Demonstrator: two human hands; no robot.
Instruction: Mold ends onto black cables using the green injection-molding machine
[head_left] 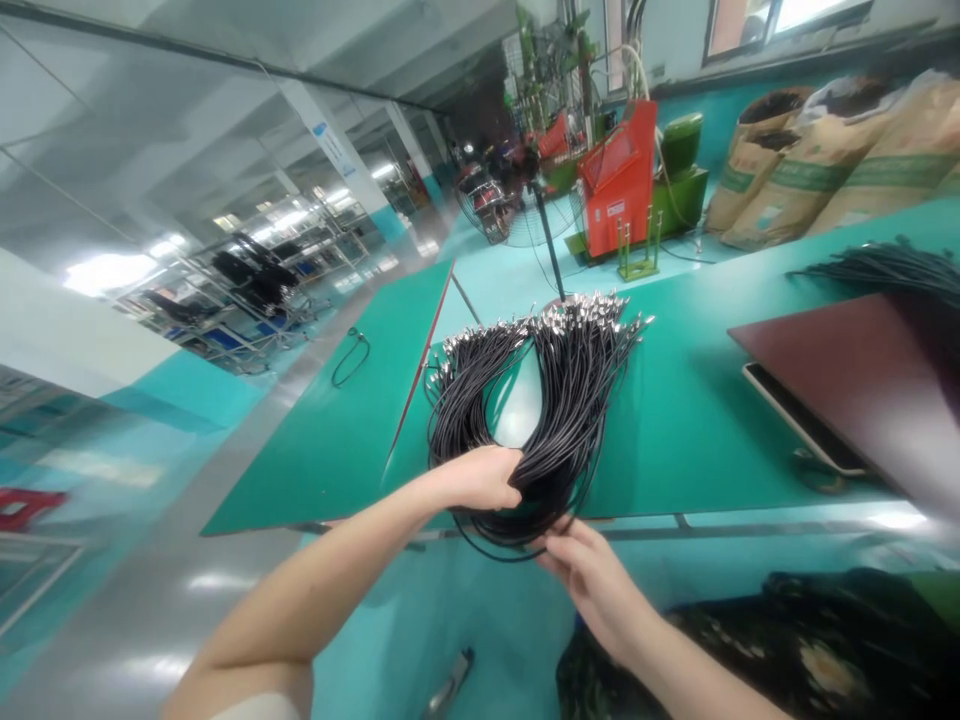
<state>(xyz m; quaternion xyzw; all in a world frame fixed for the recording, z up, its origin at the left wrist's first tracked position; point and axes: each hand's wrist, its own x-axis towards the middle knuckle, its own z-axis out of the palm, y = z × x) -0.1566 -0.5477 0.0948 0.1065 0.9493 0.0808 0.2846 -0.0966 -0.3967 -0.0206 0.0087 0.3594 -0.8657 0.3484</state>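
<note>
A thick bundle of black cables (574, 400) with shiny metal ends lies bent in a U on the green table (675, 420), its metal ends toward the far side. My left hand (487, 478) is wrapped round the bundle at the inside of the bend, with the fingertips hidden among the cables. From below, my right hand (577, 550) grips the lower side of the bend at the table's near edge, thumb and fingers closed on the cables. A few cables hang in a loop past the edge.
A dark red board (847, 370) and a phone-like flat item (802, 415) lie on the right, near more black cables (892, 268). A single looped cable (352, 360) rests on the left table. Behind stand a fan (547, 235), an orange machine (619, 185) and several sacks (840, 165).
</note>
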